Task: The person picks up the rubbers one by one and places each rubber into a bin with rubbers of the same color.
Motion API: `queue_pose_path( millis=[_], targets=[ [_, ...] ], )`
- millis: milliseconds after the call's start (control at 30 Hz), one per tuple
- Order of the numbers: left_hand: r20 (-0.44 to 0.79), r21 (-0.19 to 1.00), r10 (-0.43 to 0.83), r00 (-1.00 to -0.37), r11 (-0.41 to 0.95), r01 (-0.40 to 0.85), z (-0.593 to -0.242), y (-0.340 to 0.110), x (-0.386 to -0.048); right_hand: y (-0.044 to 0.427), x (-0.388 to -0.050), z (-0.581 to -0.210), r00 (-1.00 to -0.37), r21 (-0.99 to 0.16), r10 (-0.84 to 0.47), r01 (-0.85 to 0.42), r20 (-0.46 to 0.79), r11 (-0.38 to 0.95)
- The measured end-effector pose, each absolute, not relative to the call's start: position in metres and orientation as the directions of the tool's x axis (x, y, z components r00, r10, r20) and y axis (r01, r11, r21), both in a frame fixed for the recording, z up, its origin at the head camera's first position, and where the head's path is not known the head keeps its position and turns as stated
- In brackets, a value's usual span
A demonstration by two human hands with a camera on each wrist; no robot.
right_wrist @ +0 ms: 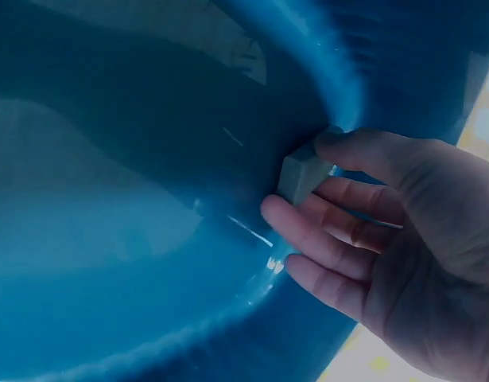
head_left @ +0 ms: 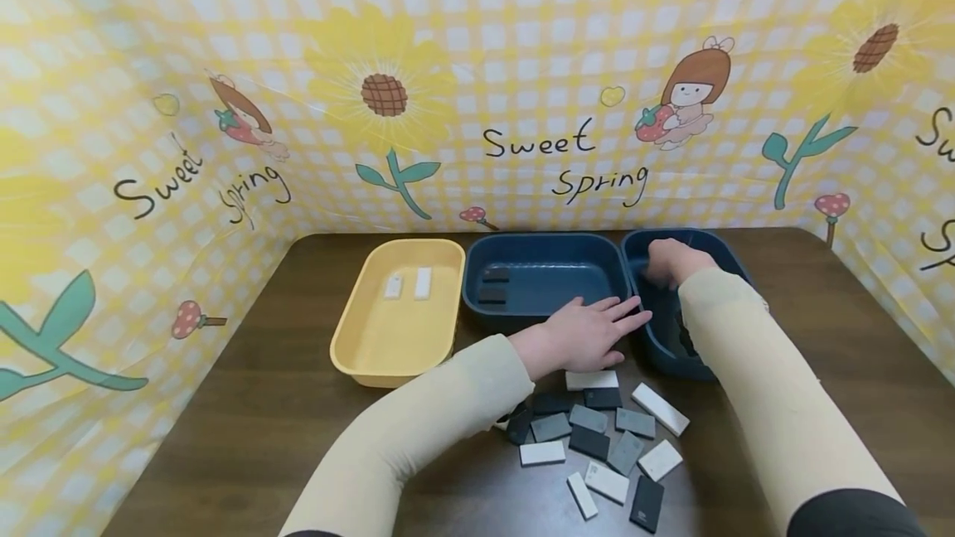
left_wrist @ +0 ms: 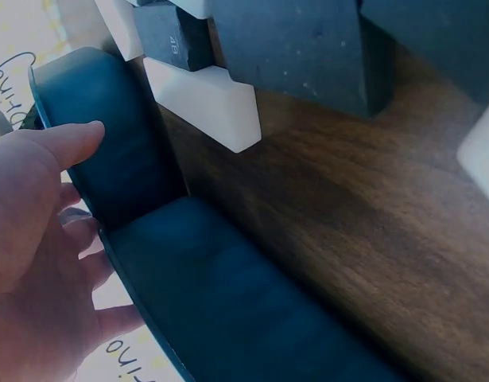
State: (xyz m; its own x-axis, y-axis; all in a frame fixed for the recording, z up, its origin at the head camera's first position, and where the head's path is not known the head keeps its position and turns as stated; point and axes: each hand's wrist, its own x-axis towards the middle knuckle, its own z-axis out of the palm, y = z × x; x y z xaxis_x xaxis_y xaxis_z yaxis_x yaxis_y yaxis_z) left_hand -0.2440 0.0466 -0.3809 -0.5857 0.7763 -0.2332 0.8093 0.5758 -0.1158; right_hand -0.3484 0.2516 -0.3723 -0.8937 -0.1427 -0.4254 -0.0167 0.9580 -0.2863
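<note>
My right hand (head_left: 669, 262) is down inside the right-hand dark blue bin (head_left: 677, 366). In the right wrist view its thumb and fingers pinch a small grey rectangular block (right_wrist: 302, 173) close to the bin's curved wall. The left hand (head_left: 585, 336), its fingers spread, lies at the rims where the right-hand bin meets the middle blue bin (head_left: 548, 249). The left wrist view puts its fingers (left_wrist: 83, 145) against the blue rims. Below it, several white, grey and black rectangular blocks (head_left: 588, 418) are scattered on the table.
A yellow bin (head_left: 395, 355) at the left contains two white blocks (head_left: 423, 283). Two dark blocks (head_left: 492, 296) lie in the middle bin. All three bins stand along the back of the wooden table (head_left: 246, 404), before a patterned cloth (head_left: 522, 65).
</note>
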Motion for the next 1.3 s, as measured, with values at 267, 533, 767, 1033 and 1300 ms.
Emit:
queue_pose_path(
  millis=[267, 533, 767, 1033, 1300],
  targets=[
    [-0.235, -0.101, 0.771, -0.592, 0.587, 0.804, -0.38, 0.047, -0.243, 0.252, -0.356, -0.381, -0.913, -0.311, -0.143, -0.018, -0.383, 0.95],
    [-0.237, -0.1, 0.77, -0.592, 0.587, 0.803, -0.38, 0.046, -0.241, 0.253, -0.355, -0.385, -0.912, -0.357, -0.138, 0.01, -0.387, 0.934],
    [-0.236, -0.096, 0.772, -0.59, 0.586, 0.805, -0.382, 0.047, -0.24, 0.254, -0.351, -0.387, -0.92, -0.383, -0.138, 0.014, -0.366, 0.924],
    [-0.246, -0.112, 0.766, -0.594, 0.586, 0.802, -0.378, 0.047, -0.242, 0.252, -0.349, -0.378, -0.927, -0.367, -0.127, 0.013, -0.354, 0.93],
    [-0.234, -0.128, 0.779, -0.582, 0.569, 0.812, -0.369, 0.038, -0.244, 0.256, -0.344, -0.358, -0.936, -0.321, -0.139, -0.029, -0.324, 0.947]
  ],
)
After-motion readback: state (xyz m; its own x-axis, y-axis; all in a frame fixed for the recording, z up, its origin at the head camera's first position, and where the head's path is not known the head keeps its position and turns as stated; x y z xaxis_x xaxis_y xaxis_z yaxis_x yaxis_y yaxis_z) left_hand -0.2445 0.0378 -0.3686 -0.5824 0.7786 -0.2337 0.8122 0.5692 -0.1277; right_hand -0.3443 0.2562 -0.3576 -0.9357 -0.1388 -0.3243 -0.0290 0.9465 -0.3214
